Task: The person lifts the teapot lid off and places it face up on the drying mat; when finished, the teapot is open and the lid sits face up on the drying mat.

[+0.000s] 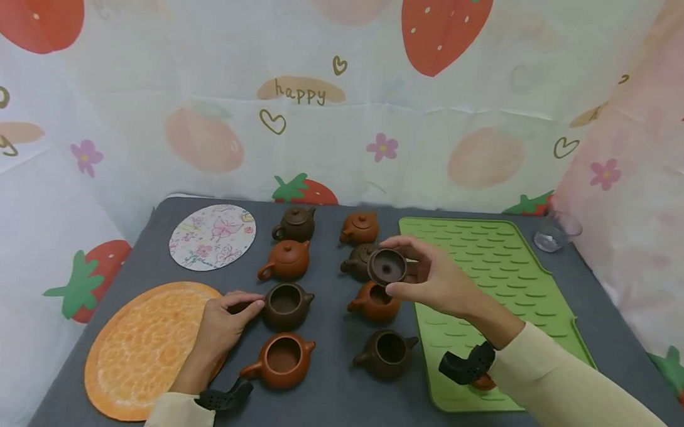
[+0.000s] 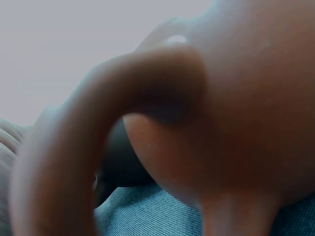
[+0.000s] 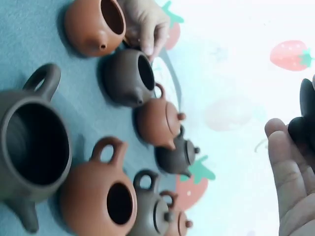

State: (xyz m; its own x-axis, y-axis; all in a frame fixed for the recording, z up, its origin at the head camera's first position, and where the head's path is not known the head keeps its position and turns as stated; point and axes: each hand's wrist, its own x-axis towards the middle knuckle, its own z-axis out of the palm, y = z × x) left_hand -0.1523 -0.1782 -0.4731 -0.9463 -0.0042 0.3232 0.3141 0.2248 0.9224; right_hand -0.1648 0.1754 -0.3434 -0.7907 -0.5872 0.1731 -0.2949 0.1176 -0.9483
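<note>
Right grip (image 1: 438, 280) pinching dark-brown round clay lid (image 1: 387, 267) | left grip (image 1: 220, 325) holding lidless dark-brown clay teapot (image 1: 288, 317) | likely lidding; next needs levelling

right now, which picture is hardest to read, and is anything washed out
Left wrist is hardest: the handle is blurred, close to the lens, with pale glare at upper left; right wrist: the backdrop washes out toward white; head: fairly even light, the word "happy" legible.

"happy" is written in lowercase brown lettering (image 1: 300, 92) on the strawberry-print fabric backdrop (image 1: 332, 156); a cut-off repeat at left ends in "py".
</note>
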